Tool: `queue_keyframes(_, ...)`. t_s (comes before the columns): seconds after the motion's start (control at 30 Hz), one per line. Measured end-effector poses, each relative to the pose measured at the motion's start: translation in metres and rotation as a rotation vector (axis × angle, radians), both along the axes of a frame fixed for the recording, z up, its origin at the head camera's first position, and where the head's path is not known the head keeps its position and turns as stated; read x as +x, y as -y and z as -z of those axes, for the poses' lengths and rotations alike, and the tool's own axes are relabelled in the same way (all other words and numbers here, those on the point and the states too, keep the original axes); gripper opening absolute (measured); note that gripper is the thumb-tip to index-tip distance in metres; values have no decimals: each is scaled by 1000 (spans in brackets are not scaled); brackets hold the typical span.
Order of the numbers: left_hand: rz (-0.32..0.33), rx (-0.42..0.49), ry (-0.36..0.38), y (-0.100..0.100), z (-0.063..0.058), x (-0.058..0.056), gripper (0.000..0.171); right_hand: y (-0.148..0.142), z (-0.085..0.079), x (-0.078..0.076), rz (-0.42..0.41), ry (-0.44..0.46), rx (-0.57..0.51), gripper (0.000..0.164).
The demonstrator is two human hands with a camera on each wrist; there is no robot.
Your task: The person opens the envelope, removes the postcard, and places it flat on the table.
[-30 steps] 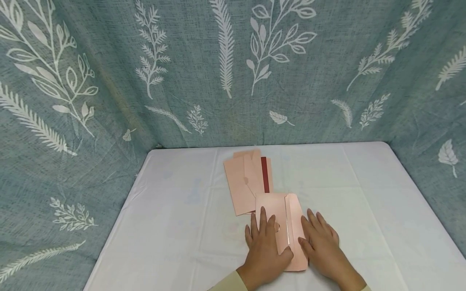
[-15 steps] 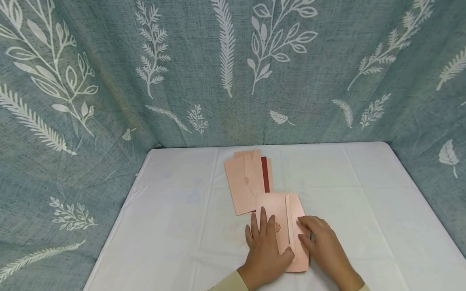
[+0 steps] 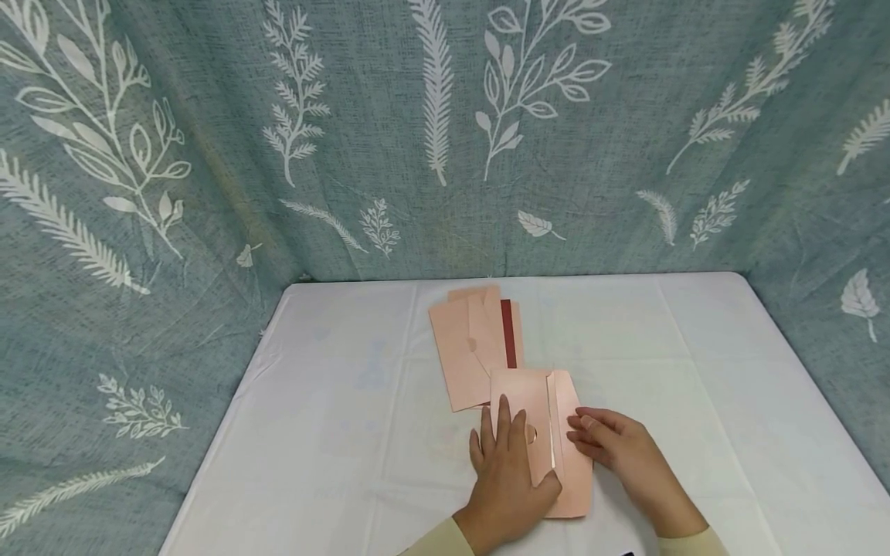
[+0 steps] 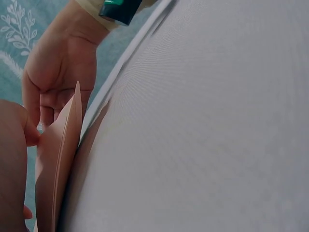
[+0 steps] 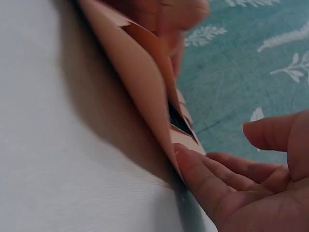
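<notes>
Behind and to the left of the front envelope (image 3: 518,390) is a pile of pink envelopes (image 3: 452,347), with a dark red strip (image 3: 509,332) along its right side. The pile sits off to that side, perhaps to leave room for both hands.

Next comes the left hand (image 3: 504,486). It lies flat on the left part of the front envelope with its fingers spread, pressing and not gripping, probably so the paper won't slide. The front envelope is on the white table (image 3: 313,463), near the person. A round mark (image 3: 531,435) shows just beside that hand.

On the front envelope's right side is its flap (image 3: 573,479), folded out and a bit up off the table. The right hand (image 3: 629,455) is there, its fingers reaching to the flap and its thumb held away, so nothing is pinched. The right wrist view is blurry, so I can't tell which side each fingertip touches.
</notes>
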State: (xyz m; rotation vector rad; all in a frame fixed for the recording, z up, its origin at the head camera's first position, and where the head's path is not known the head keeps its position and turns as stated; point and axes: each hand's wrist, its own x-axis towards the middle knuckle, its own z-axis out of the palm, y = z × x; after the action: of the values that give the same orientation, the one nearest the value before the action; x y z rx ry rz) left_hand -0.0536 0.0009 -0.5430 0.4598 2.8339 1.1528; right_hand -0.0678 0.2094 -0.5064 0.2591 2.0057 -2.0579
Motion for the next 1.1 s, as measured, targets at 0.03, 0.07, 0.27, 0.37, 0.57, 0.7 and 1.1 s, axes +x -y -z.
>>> queue_keyframes(0.03, 2, 6, 3, 0, 0, 0, 86, -1, -1, -1, 4, 24, -42, 47)
queue_keyframes(0.07, 4, 13, 2, 0, 0, 0, 86, -2, -1, -3, 4, 40, -70, 48)
queue_keyframes(0.27, 13, 41, -5, 1, 0, 1, 86, -7, 3, -11, -36, 77, -180, 53)
queue_keyframes(0.37, 11, 51, -5, 1, 0, 1, 86, -7, 5, -15, -63, 76, -213, 55)
queue_keyframes(0.57, 13, 65, 9, 2, -2, 1, 86, -4, 8, -21, -89, 68, -233, 57)
queue_keyframes(0.7, 19, 74, 18, 2, -2, 0, 86, 0, 11, -24, -92, 77, -228, 56)
queue_keyframes(1.1, 20, 63, 15, 2, -1, 0, 86, 13, 13, -29, -14, 121, -164, 47)
